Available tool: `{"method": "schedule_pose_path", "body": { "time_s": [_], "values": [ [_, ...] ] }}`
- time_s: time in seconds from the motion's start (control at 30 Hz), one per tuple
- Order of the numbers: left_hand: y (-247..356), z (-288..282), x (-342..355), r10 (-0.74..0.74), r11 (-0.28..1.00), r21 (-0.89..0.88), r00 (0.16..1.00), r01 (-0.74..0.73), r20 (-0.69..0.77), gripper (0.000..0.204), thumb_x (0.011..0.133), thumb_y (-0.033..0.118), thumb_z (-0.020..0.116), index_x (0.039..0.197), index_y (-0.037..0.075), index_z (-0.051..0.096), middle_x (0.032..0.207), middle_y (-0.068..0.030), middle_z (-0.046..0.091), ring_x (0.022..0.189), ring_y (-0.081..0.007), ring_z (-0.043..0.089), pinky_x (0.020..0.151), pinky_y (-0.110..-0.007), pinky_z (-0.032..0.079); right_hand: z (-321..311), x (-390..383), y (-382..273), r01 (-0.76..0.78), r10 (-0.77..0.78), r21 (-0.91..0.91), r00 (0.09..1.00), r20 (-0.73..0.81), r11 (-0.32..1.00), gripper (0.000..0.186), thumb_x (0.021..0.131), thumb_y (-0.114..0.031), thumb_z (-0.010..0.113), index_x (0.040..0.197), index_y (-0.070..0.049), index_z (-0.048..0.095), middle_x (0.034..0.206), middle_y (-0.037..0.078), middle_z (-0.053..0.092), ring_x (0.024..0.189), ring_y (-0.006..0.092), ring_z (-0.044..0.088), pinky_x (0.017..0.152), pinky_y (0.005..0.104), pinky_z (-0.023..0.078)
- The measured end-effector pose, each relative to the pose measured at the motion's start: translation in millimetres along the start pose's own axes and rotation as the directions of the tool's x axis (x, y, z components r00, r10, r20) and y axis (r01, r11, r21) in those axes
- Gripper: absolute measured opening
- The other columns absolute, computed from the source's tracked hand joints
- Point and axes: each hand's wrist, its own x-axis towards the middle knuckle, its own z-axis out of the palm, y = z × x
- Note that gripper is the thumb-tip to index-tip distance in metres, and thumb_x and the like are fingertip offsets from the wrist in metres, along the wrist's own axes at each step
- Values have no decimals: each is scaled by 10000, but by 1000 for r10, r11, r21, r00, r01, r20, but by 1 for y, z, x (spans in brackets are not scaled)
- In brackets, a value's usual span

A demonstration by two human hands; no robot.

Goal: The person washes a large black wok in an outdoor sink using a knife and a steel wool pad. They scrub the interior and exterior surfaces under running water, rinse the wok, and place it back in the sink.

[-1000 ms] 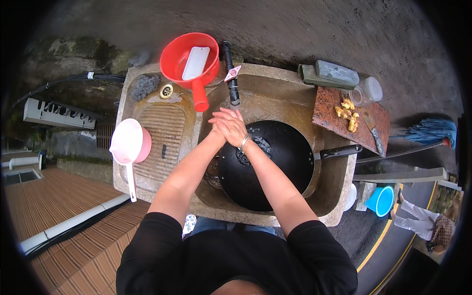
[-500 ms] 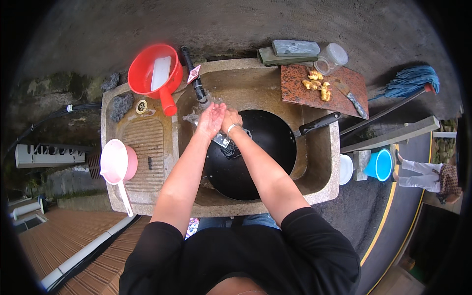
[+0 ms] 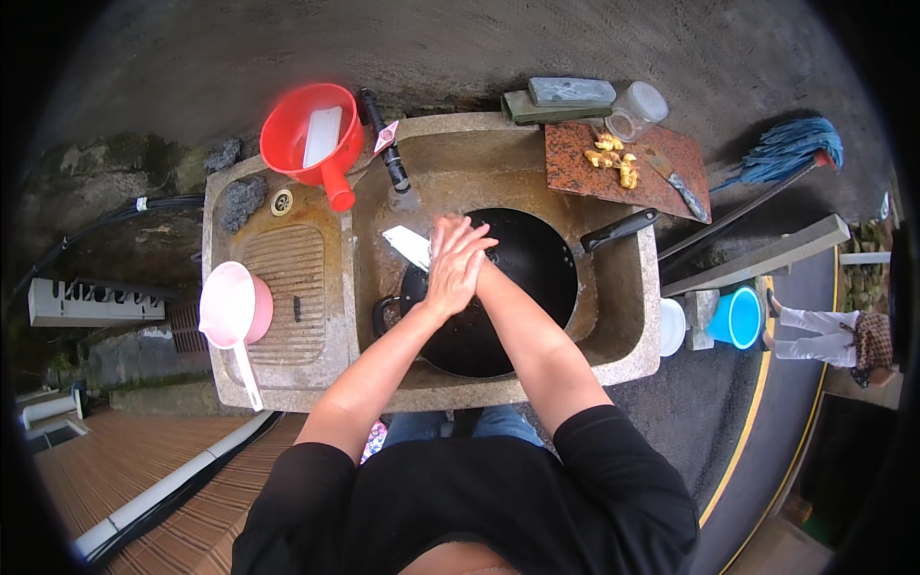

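Observation:
My left hand (image 3: 455, 266) lies over my right hand (image 3: 443, 234) with its fingers stretched out. My right hand is mostly covered, and I cannot tell what it grips. A flat, shiny white object (image 3: 407, 246) sticks out left of my hands; I cannot make out what it is. Both hands are above a black wok (image 3: 522, 316) in the stone sink (image 3: 621, 326), just below the black tap (image 3: 391, 158). The wok's handle (image 3: 618, 230) points right. A stone board (image 3: 570, 177) across the sink's corner bears ginger (image 3: 628, 174) and a knife (image 3: 688, 196).
A red dipper (image 3: 278, 134) and scouring pads (image 3: 240, 204) sit at back left, a pink dipper (image 3: 235, 307) on the drainboard. Whetstones (image 3: 570, 92) and a jar (image 3: 637, 108) stand behind the board. A mop (image 3: 786, 153), blue bucket (image 3: 736, 316) and another person (image 3: 815, 345) are at right.
My hands moved slightly right and down, away from the tap, and my left hand turned from palm up to lying over my right. The white object now shows more clearly at their left.

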Motion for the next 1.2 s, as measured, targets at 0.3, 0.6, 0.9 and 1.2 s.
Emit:
{"method": "schedule_pose_path", "body": {
  "time_s": [0.3,0.6,0.9,1.2],
  "values": [
    [-52,-22,-12,-280,960,-108,883,259,-377,232,869,106,577,1093,51,610,1208,-153,563,1185,-298,498,981,-389,399,-20,9,-1,-86,77,44,983,168,995,250,821,-187,524,982,-70,675,1005,223,652,981,359,629,855,438,504],
    [-168,-14,70,-725,-247,-952,618,179,304,189,942,101,478,1083,18,572,1049,-108,627,1062,-235,576,922,-355,454,-7,40,-13,95,-66,-210,988,141,973,271,858,-179,466,968,-98,700,998,162,674,973,310,643,842,409,506],
    [-20,-10,16,33,953,-304,992,6,124,287,959,262,432,1018,116,672,1074,-14,650,1175,-246,509,1079,-447,246,38,70,-3,319,-366,-354,928,-74,879,205,846,-189,497,929,-90,656,969,97,648,928,269,611,770,416,473],
    [-139,0,33,-449,878,65,862,475,-234,394,988,344,320,1246,178,567,1397,-165,400,1357,-361,229,1136,-446,114,49,112,-30,431,-330,-344,890,314,834,321,918,-247,431,1178,-130,578,1271,110,550,1231,284,465,917,450,422]
  ]
}}
